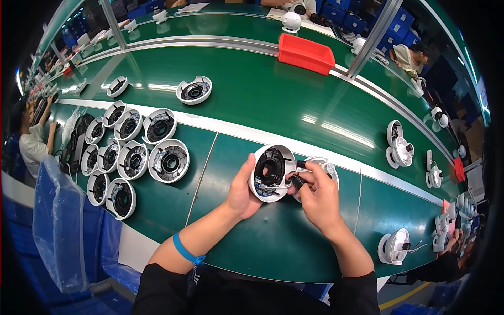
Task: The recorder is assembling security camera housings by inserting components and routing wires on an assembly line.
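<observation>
In my left hand (242,193) is a round white plastic camera housing (270,157), tilted so that its black inside and a small blue circuit board face up. My left fingers and thumb wrap around its left rim. My right hand (319,198) pinches a black cable connector (297,182) beside the housing's right edge, with a pale cable running to the housing. Behind my right fingers, another white and clear part (331,169) sits on the bench, mostly hidden. A blue wrist strap (185,249) is around my left forearm.
Several similar white housings (170,161) stand grouped at the left of the green bench (262,247). More parts ride on the green conveyor (236,79) beyond a white rail. A white camera assembly (395,247) stands at right. Across the line are a red bin (306,54) and other people.
</observation>
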The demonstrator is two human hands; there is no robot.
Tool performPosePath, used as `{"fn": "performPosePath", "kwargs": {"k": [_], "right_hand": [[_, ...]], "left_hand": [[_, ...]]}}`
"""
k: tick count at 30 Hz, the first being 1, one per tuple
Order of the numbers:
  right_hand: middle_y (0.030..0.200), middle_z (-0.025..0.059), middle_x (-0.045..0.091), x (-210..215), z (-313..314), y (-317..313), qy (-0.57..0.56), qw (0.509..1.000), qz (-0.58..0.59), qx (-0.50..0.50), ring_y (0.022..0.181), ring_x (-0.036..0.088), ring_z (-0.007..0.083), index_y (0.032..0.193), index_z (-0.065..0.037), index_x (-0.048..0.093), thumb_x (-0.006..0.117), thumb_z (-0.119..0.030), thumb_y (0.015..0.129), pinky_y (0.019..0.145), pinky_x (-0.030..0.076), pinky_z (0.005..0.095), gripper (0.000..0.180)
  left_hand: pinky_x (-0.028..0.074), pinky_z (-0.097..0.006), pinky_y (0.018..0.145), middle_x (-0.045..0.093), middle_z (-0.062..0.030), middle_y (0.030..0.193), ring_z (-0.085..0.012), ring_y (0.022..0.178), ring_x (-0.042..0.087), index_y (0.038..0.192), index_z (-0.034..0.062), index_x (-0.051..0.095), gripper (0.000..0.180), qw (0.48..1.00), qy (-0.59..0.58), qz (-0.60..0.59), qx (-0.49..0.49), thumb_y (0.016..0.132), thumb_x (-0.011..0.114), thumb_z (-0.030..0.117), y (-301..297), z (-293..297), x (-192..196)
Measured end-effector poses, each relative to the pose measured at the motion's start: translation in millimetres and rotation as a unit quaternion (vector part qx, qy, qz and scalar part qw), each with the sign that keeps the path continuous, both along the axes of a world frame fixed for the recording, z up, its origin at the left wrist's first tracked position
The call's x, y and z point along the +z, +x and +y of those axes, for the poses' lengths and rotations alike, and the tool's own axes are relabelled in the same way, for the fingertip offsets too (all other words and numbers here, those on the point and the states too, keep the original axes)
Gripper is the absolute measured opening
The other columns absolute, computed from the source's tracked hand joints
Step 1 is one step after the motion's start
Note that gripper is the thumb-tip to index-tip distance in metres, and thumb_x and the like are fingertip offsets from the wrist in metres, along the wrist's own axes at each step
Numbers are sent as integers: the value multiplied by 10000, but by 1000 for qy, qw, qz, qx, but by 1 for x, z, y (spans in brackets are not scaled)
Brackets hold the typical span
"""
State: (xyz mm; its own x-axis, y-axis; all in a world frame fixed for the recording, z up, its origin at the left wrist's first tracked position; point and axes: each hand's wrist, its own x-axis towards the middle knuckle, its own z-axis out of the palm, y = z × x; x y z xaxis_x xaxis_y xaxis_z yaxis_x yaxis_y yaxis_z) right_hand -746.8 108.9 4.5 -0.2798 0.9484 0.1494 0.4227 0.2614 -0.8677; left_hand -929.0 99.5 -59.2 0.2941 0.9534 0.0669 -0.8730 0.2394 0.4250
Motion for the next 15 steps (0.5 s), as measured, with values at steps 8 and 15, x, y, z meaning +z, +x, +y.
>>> {"fn": "performPosePath", "kwargs": {"k": [8, 15], "right_hand": [[789, 115, 662, 3, -5, 6, 247, 933, -177, 191, 648, 676, 301, 993, -15, 711, 733, -2, 757, 558, 548, 391, 237], [930, 101, 690, 1, -4, 6, 276, 920, -222, 168, 693, 692, 272, 991, -26, 718, 728, 10, 717, 550, 547, 376, 276]], "left_hand": [[364, -396, 1190, 465, -170, 1542, -262, 1416, 479, 1637, 50, 210, 819, 985, 54, 154, 48, 1019, 553, 465, 17, -1, -2], [370, -383, 1176, 480, -174, 1521, -260, 1395, 495, 1638, 53, 209, 843, 976, 92, 186, 67, 997, 598, 438, 22, 2, -21]]}}
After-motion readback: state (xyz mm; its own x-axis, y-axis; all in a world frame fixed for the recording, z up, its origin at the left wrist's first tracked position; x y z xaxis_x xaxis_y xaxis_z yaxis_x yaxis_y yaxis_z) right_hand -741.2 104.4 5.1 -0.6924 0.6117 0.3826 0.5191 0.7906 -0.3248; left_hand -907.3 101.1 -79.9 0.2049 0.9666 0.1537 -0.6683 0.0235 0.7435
